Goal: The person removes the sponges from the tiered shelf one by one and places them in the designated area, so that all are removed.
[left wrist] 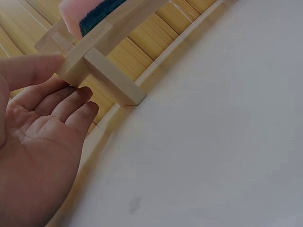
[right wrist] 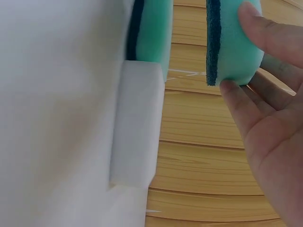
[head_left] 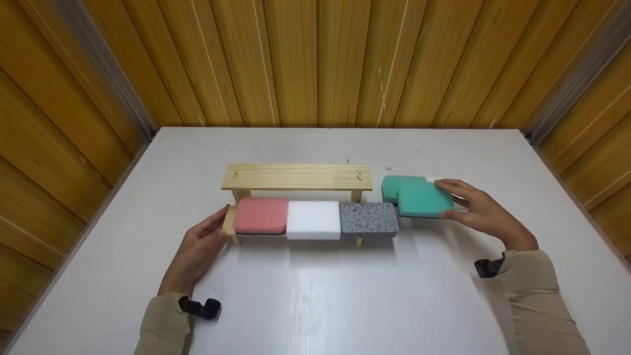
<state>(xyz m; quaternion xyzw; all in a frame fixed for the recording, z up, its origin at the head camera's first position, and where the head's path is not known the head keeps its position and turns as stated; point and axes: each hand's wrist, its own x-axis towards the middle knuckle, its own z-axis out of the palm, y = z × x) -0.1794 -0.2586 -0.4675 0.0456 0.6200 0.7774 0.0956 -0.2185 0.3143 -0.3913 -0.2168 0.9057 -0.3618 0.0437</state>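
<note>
My left hand (head_left: 201, 249) pinches the left end of the front, lower step of a small two-step wooden rack (head_left: 296, 176); the left wrist view shows the thumb at the plank's end and the fingers below. On that step, left to right, sit a pink sponge (head_left: 261, 215) with a dark scouring side down, a white sponge block (head_left: 313, 220) and a speckled grey block (head_left: 369, 218). The grey block overhangs the step's right end. My right hand (head_left: 485, 214) holds a green sponge (head_left: 424, 199) with a dark scouring layer (right wrist: 213, 42), raised off the table beside the grey block.
Behind the held sponge, a second green sponge (head_left: 394, 185) lies on the white table (head_left: 315, 296), with a white block (right wrist: 137, 123) against it, mostly hidden in the head view. The rack's upper step stands behind the lower one. Wood-patterned panels (head_left: 340, 64) enclose the table's back and sides.
</note>
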